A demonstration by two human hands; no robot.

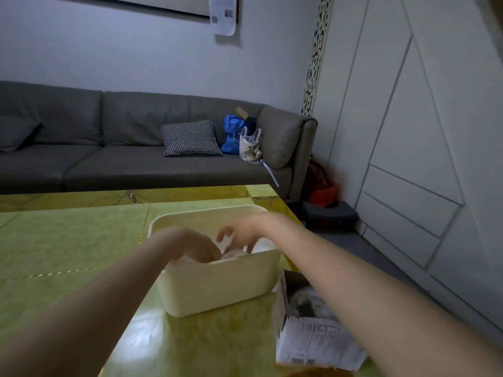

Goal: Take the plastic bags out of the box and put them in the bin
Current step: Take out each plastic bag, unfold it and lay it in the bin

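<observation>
A white plastic bin (217,284) stands on the green table (68,254). Pale crumpled plastic bags (234,253) lie inside it, partly hidden by its near wall. My left hand (194,244) reaches down into the bin, its fingers extended onto the bags and their tips hidden among them. My right hand (241,231) hovers over the bin's middle with fingers spread and blurred, holding nothing that I can see. To the right of the bin an opened cardboard box (313,341) with a printed label lies at the table's edge, and more plastic bags (307,300) show inside it.
A grey sofa (122,159) runs behind the table with a checked cushion (190,138), a blue bag (234,134) and a white handbag (250,145). A white cabinet wall (408,159) fills the right. A dark object with an orange bag (324,194) sits on the floor.
</observation>
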